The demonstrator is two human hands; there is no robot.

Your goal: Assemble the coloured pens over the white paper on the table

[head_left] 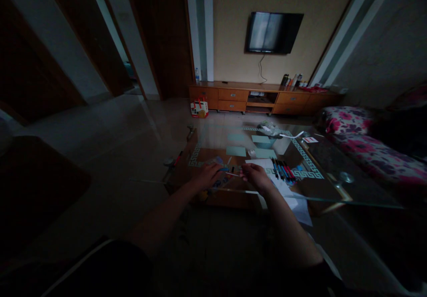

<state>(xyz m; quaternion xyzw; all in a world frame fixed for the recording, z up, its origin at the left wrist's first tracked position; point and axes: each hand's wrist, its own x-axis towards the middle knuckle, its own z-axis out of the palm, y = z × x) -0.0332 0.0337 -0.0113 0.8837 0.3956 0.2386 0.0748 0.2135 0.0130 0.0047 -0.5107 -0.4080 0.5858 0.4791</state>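
Dimly lit, both hands meet over the glass bench (333,186), just left of the row of pens (283,170): left hand (208,175) and right hand (255,174) each keep a pinched grip on one slim pen (232,171). Holding it level and working along its axis seems wisest.

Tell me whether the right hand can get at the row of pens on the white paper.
Probably yes. The pens lie just beside the right hand on the glass table, nothing between, though its fingers seem busy with a thin item.
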